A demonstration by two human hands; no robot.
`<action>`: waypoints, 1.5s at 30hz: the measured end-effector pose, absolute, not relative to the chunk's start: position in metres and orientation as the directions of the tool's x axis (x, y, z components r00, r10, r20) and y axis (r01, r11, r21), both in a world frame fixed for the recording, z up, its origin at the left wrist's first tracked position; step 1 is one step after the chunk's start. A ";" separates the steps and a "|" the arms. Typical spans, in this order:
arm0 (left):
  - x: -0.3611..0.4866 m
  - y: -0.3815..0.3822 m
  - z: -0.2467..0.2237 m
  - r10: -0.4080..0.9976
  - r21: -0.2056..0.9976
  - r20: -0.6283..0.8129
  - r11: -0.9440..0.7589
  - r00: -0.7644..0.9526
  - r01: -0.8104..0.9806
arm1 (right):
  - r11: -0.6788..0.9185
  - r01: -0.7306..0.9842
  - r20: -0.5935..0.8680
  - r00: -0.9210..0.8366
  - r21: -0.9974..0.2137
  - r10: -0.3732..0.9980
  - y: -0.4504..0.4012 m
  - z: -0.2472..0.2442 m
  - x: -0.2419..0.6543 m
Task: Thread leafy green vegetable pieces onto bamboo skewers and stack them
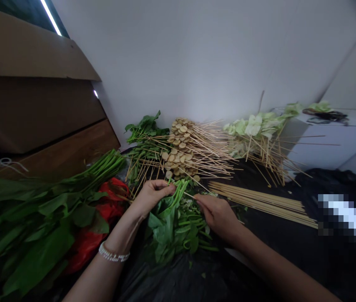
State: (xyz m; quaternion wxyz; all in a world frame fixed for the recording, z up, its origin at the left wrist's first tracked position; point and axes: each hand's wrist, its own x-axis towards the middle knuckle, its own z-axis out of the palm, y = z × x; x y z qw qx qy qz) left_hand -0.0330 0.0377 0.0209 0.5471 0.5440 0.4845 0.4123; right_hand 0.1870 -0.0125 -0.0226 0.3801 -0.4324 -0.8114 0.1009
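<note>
My left hand (157,193), with a beaded bracelet on the wrist, pinches the stem ends of a bunch of leafy greens (165,222). The leaves hang down toward me. My right hand (217,209) is closed on a thin wooden skewer (186,194), whose far end reaches the green stems beside my left fingertips. Whether the tip has pierced the stems cannot be made out. Loose cut greens (193,235) lie below and between my hands.
Skewered round slices (182,147) are stacked ahead, between skewered greens (146,130) and skewered pale leaves (259,126). Bare skewers (262,203) lie at right. Large greens (39,226) and a red bag (86,247) are at left, below a cardboard box (36,109).
</note>
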 end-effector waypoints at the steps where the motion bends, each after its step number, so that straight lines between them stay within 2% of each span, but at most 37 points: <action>1: -0.033 0.038 0.020 0.978 0.994 -0.089 0.075 0.187 0.078 | 0.607 0.625 0.537 -0.332 -0.491 0.776 -0.012 -0.023 0.187; 5: -0.034 0.036 0.024 0.976 0.996 -0.042 0.025 0.214 0.080 | 0.617 0.577 0.573 -0.288 -0.536 0.767 -0.012 -0.024 0.186; 8: -0.036 0.032 0.030 0.928 0.995 -0.038 0.002 0.371 0.098 | 0.606 0.543 0.595 -0.223 -0.582 0.772 -0.012 -0.021 0.187; 11: -0.036 0.028 0.034 0.868 0.988 -0.078 0.000 0.490 0.156 | 0.564 0.525 0.550 -0.202 -0.638 0.810 -0.009 -0.018 0.190; 14: -0.036 0.029 0.033 0.914 0.980 -0.022 -0.062 0.406 0.191 | 0.530 0.508 0.484 -0.233 -0.679 0.843 -0.006 -0.010 0.196; 17: -0.038 0.035 0.032 0.964 0.958 0.153 -0.198 0.216 0.206 | 0.453 0.480 0.385 -0.240 -0.751 0.891 -0.004 0.003 0.206; 19: -0.040 0.038 0.032 0.963 0.938 0.244 -0.264 0.110 0.226 | 0.370 0.441 0.264 -0.284 -0.818 0.922 -0.004 0.015 0.213; 21: -0.041 0.039 0.033 0.959 0.932 0.274 -0.283 0.071 0.228 | 0.285 0.392 0.138 -0.362 -0.875 0.922 -0.006 0.028 0.221; 23: -0.042 0.039 0.033 0.961 0.938 0.262 -0.275 0.089 0.211 | 0.222 0.338 0.075 -0.399 -0.914 0.914 -0.010 0.042 0.228; 27: -0.042 0.040 0.029 0.951 0.933 0.280 -0.301 0.130 0.197 | 0.152 0.242 0.069 -0.320 -0.958 0.945 -0.014 0.068 0.241; 30: -0.039 0.043 0.022 0.950 0.951 0.282 -0.296 0.135 0.093 | 0.198 0.105 0.174 -0.198 -0.975 0.965 -0.009 0.088 0.243; 33: -0.033 0.044 0.015 0.954 0.962 0.257 -0.267 0.152 0.051 | 0.328 -0.019 0.328 -0.084 -0.945 0.941 0.005 0.112 0.232; 36: -0.030 0.043 0.010 0.950 0.951 0.269 -0.288 0.158 0.111 | 0.470 0.036 0.469 -0.028 -0.882 0.883 0.032 0.134 0.207; 39: -0.030 0.044 0.005 0.940 0.925 0.309 -0.332 0.143 0.184 | 0.575 0.232 0.588 -0.017 -0.784 0.809 0.071 0.147 0.175; 41: -0.031 0.045 0.003 0.935 0.911 0.327 -0.351 0.141 0.216 | 0.627 0.395 0.678 -0.013 -0.672 0.735 0.100 0.149 0.152; 43: -0.033 0.046 0.000 0.932 0.903 0.335 -0.360 0.142 0.234 | 0.608 0.585 0.716 -0.066 -0.537 0.695 0.127 0.146 0.130; 45: -0.033 0.047 -0.002 0.929 0.895 0.339 -0.367 0.147 0.252 | 0.512 0.778 0.662 -0.171 -0.365 0.730 0.151 0.140 0.111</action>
